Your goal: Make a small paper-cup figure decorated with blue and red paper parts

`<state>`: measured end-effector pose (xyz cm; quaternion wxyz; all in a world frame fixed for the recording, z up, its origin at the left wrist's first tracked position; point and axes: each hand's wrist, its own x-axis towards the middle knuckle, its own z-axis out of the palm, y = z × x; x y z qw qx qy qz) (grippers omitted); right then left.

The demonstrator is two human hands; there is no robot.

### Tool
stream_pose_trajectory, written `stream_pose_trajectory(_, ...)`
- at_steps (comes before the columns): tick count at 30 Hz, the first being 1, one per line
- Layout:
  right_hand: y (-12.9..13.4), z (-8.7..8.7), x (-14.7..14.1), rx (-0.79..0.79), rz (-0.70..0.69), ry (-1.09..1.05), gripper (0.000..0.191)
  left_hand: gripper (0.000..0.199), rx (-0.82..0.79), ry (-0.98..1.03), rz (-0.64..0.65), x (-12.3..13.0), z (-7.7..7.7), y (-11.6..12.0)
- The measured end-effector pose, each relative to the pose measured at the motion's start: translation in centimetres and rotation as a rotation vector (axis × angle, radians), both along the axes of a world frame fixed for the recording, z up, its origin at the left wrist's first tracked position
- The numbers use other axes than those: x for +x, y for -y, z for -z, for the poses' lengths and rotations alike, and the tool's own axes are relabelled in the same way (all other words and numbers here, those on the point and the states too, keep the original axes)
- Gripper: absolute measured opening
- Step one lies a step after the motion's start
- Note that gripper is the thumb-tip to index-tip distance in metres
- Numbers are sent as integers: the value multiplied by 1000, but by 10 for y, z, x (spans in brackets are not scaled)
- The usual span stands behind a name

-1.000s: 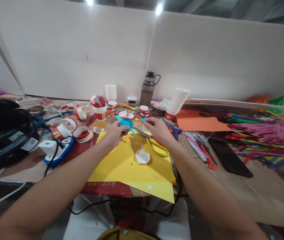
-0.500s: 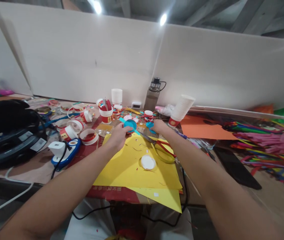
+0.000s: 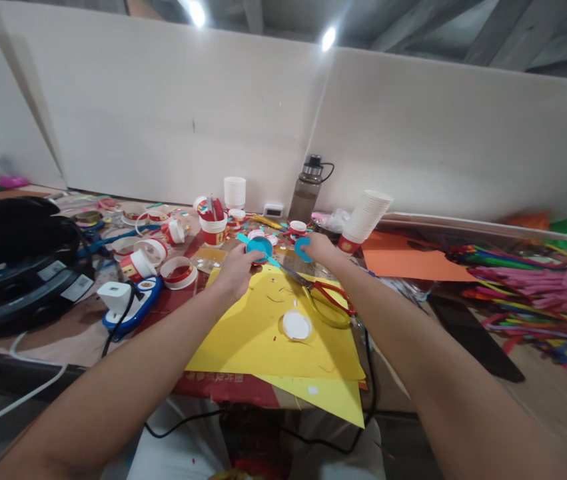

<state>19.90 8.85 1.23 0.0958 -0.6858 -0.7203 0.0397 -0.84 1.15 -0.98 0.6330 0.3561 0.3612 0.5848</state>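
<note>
Cluttered worktable (image 3: 553,393) against a white panel wall (image 3: 163,100), ceiling lights above. All places relative to yellow paper (image 3: 243,340) at near edge of table

Left hand (image 3: 234,275): thumb and fingers clamped on a blue round piece (image 3: 259,249), blue strips sticking out two opposite sides. Piece is at far edge of yellow paper, blue face toward camera

Right hand (image 3: 322,252): fingertips closed on right edge of a blue disc (image 3: 302,249), just past the far edge of yellow paper (exact finger contact hidden behind the knuckles). Hands apart, blue parts near each other, not touching

On yellow paper: scissors (image 3: 308,285) with red and yellow handle loops toward right side, blade tip right by a strip of left-hand piece (contact, can't tell); white round piece (image 3: 297,325) right of middle

Beyond yellow paper: red-and-white paper cup (image 3: 213,232) full of tools, water bottle (image 3: 306,195) upright, tilted stack of paper cups (image 3: 367,217)

Right of yellow paper: orange paper (image 3: 413,257), dark phone (image 3: 473,339), pile of colored pipe cleaners (image 3: 538,283)

Left of yellow paper: cut cup ring (image 3: 179,272), blue-and-white power strip (image 3: 138,310) with a white charger (image 3: 114,295) plugged in
</note>
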Motion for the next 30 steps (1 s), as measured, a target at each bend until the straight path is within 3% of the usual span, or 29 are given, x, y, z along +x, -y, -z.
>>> stream_pose_trajectory(5,9,-9,-1,-26,-14,92,31,31,-5,-1,-21,-2,1,-3)
stream_pose_trajectory(11,22,11,-2,-34,-100,67,42,27,24,-94,-22,3,6,0)
stream_pose_trajectory(14,25,11,-1,22,-124,-15,42,25,102,-135,27,7,3,9)
stream_pose_trajectory(16,26,5,-3,71,-148,-95,43,26,165,-117,177,9,-3,19)
stream_pose_trajectory(18,28,-1,-10,107,-195,-181,43,30,230,-102,427,10,-9,31)
stream_pose_trajectory(20,30,-4,-23,117,-258,-255,38,32,237,-133,643,9,-14,41)
stream_pose_trajectory(23,33,-4,-51,86,-351,-358,35,33,194,-132,865,5,-19,49)
stream_pose_trajectory(26,35,-2,-81,30,-423,-500,35,39,160,-71,981,0,-21,50)
stream_pose_trajectory(30,32,-1,-116,-60,-435,-542,31,43,198,-5,991,-4,-24,48)
